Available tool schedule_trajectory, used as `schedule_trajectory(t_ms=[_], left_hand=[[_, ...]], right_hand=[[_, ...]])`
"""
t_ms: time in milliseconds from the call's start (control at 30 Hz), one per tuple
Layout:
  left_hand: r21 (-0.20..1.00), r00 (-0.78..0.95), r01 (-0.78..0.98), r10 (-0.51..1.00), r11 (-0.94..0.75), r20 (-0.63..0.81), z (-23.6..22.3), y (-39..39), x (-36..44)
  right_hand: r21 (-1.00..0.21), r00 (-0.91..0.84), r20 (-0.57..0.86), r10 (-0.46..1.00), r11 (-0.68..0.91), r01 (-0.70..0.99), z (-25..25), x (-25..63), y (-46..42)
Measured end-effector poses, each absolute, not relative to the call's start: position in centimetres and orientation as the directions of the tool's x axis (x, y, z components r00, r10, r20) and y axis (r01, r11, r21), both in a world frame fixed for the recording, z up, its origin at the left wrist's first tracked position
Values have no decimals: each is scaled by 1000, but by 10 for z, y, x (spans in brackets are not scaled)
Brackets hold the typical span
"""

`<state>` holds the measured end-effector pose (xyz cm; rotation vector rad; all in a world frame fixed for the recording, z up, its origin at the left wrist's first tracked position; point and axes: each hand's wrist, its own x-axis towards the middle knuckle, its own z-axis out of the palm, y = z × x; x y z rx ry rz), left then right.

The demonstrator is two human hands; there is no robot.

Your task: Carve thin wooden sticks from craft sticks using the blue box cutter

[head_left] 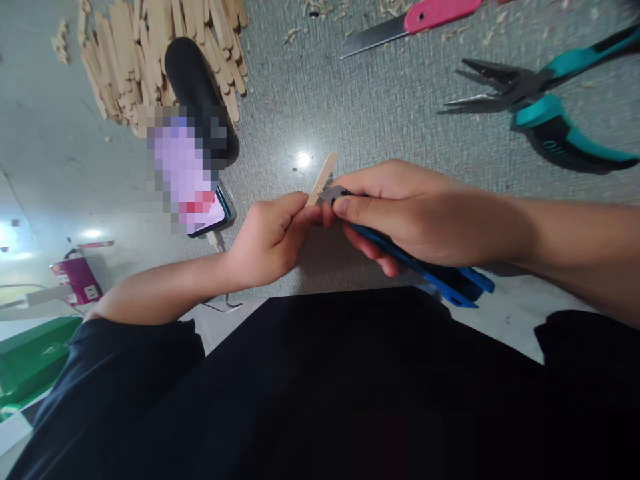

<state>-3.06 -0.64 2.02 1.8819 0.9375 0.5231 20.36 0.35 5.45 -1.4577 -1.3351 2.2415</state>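
My left hand (270,237) is closed in a pinch on the lower end of a small wooden craft stick (324,175), which points up and away. My right hand (405,213) is wrapped round a blue-handled utility knife (440,277). Its metal blade tip (331,195) touches the stick right beside my left fingertips. Both hands meet just above my lap, over a grey textured mat (380,113).
A heap of wooden sticks (150,53) lies at the far left with a black object (197,87) on it. A phone (200,193) rests beside it. Teal-handled pliers (545,100) and a pink-handled blade (415,20) lie far right. Wood shavings dot the mat.
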Motion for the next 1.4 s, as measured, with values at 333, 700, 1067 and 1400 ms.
schedule_trajectory(t_ms=[333, 700, 1067, 1400], left_hand=[[802, 567, 469, 822, -370, 47, 21, -17, -23], [776, 573, 509, 819, -372, 17, 18, -24, -20], [829, 529, 451, 847, -331, 50, 21, -18, -23], [837, 416, 503, 909, -215, -16, 17, -13, -26]], right_hand=[[-697, -430, -711, 556, -639, 326, 58, 194, -7], [-700, -510, -678, 529, -677, 228, 47, 198, -13], [-738, -445, -661, 603, -629, 244, 54, 195, -6], [-785, -446, -604, 661, -591, 186, 69, 209, -12]])
